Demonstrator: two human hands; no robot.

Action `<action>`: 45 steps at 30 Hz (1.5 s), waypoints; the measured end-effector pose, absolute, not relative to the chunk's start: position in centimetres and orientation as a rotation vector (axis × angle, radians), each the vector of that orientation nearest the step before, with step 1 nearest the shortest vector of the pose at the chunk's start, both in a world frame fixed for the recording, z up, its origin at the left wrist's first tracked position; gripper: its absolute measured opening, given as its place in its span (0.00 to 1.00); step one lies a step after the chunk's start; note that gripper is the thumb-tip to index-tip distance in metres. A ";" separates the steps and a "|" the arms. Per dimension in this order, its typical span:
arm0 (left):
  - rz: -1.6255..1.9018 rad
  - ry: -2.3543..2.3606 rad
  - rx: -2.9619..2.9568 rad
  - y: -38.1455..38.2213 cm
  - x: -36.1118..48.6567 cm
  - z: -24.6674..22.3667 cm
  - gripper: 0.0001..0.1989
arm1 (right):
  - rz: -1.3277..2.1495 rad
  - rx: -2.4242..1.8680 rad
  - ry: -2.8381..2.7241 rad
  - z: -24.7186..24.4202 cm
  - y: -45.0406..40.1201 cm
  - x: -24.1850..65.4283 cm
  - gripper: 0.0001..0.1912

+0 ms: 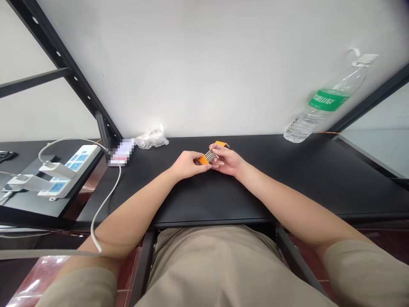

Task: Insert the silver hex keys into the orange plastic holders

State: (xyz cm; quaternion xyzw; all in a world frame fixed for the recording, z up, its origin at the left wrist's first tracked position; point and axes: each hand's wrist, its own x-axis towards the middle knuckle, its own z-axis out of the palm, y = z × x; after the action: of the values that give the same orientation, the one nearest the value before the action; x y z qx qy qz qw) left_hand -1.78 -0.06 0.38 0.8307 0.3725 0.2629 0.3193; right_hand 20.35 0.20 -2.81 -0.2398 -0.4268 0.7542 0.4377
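Observation:
Over the middle of the black desk (204, 200), both hands are closed on a set of hex keys (211, 156), several thin silver metal rods lying side by side in orange plastic. My left hand (188, 164) pinches the orange part at the left end between thumb and fingers. From the other side, my right hand (229, 162) has its fingers curled around the rods. A second orange part (221, 143) shows beyond the right fingertips, with a bent metal end beside it. The fingers hide much of the set.
A clear bottle (329, 100) with a green label stands at the back right against the wall. At the back left lie a crumpled plastic bag (152, 137) and a blurred white item (123, 151). Further left is a power strip (75, 168) with white chargers; its cable (107, 200) crosses near my left forearm.

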 end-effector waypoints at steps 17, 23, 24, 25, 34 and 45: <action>0.626 1.365 2.314 0.2 -1.1 -0.4 0.16 | 1.201 -1.110 -1.267 -4.6 0.8 18.1 0.16; 0.589 1.427 2.264 0.1 -1.0 -0.4 0.19 | 1.184 -1.138 -1.261 -4.6 1.2 18.0 0.16; 0.604 1.413 2.248 0.1 -1.0 -0.4 0.19 | 1.229 -1.112 -1.255 -4.5 1.1 18.1 0.17; 0.625 1.391 2.233 0.1 -1.1 -0.3 0.19 | 1.281 -1.076 -1.245 -4.3 1.0 18.3 0.17; 0.717 1.220 2.042 -0.2 -1.2 0.2 0.21 | 1.285 -0.877 -1.083 -3.2 0.1 17.7 0.20; 0.638 1.362 2.131 -0.2 -0.9 0.3 0.20 | 1.262 -0.933 -1.057 -3.5 0.4 17.3 0.19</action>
State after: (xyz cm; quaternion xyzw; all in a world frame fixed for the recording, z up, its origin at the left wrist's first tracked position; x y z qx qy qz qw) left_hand -0.87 -0.21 0.27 0.7882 0.5037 0.2361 0.2633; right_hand 17.29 0.44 -3.54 -0.4000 -0.4530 0.5411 0.5848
